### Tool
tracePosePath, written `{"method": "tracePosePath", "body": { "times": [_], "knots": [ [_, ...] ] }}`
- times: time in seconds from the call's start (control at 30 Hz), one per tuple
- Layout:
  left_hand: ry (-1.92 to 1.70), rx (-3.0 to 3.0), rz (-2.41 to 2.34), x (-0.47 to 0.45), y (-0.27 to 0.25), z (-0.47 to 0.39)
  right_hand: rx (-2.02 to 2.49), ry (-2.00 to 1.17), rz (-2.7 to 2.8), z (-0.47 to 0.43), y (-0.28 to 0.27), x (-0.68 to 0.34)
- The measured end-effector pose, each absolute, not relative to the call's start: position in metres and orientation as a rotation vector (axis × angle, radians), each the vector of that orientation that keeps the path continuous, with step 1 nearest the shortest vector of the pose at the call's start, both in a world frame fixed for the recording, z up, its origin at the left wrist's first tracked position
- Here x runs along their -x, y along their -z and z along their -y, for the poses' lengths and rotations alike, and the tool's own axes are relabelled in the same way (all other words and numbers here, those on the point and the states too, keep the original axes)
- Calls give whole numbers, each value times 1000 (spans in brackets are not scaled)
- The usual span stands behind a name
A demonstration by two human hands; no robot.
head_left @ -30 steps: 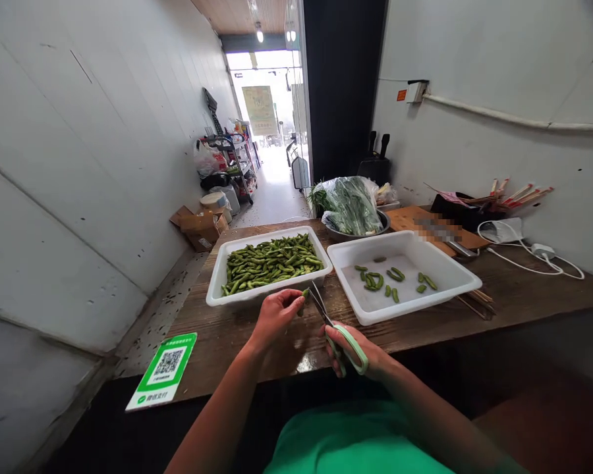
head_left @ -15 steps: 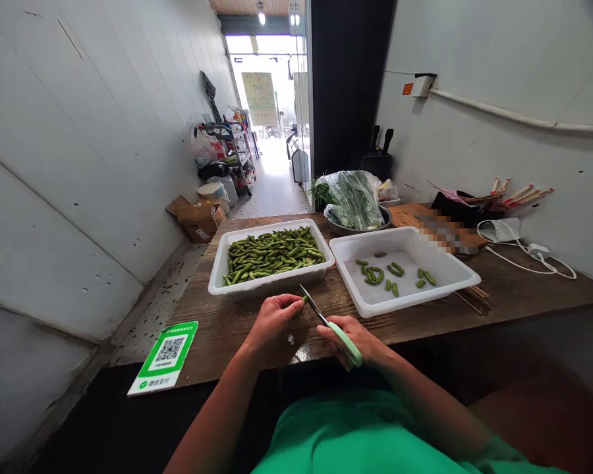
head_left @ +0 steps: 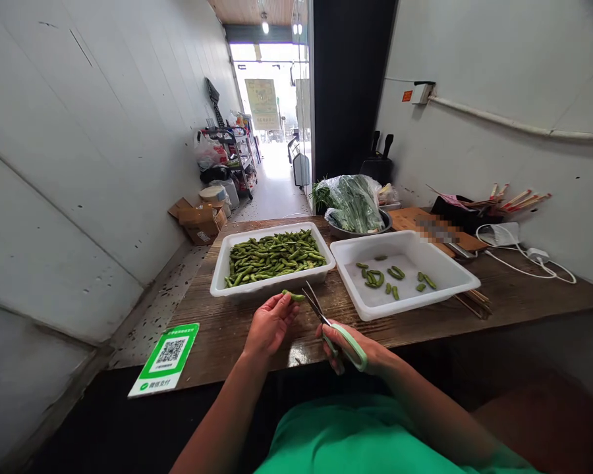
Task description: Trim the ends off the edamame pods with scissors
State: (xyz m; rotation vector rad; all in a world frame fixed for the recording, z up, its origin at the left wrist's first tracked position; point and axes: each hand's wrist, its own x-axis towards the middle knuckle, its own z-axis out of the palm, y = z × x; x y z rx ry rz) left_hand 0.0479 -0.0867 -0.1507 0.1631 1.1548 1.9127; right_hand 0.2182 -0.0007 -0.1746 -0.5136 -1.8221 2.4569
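Garment: bright green cloth top [head_left: 346, 438], nearest item, below table's front edge.
Card: flat green-&-white rectangular QR card [head_left: 164, 360], front L corner of table, slightly over edge.
R hand: right hand [head_left: 369, 352], fingers curled thru grips of scissors w/ pale green handles & metal blades [head_left: 322, 317]; blades parted, pointing up-left.
L hand: left hand [head_left: 268, 326], thumb & fingers pinching one slim green bean pod [head_left: 295, 297].
Pod posn: above table, just in front of full tray; its R end right by blades, contact can't be told.
Table: dark brown wood-grain table [head_left: 524, 289], under all the trays etc.
Full tray: white rect. plastic tray [head_left: 264, 288], L side, heaped w/ green pods [head_left: 277, 257].
2nd tray: deeper white rect. plastic tub [head_left: 420, 301], R side, a few loose pods [head_left: 375, 278] on its floor; hides part of thin wooden sticks [head_left: 474, 303].
Behind trays: round grey bowl [head_left: 343, 232] w/ leafy greens in clear plastic bag [head_left: 353, 201].
Far R: orange-brown wooden board [head_left: 408, 218], partly pixelated; white cable w/ adapter [head_left: 558, 270] beside; black container [head_left: 447, 210] w/ red-&-white-tipped sticks [head_left: 524, 199].
Floor, far L: brown cardboard box [head_left: 202, 227], then loaded trolley [head_left: 242, 155] by wall, narrowing aisle.
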Motion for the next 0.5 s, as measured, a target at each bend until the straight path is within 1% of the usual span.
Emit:
{"method": "tracePosePath", "body": {
  "times": [0.5],
  "knots": [
    [-1935,-229,-1265,-66,154,88,568,-2208,2011,3,165,-215]
  ]
}}
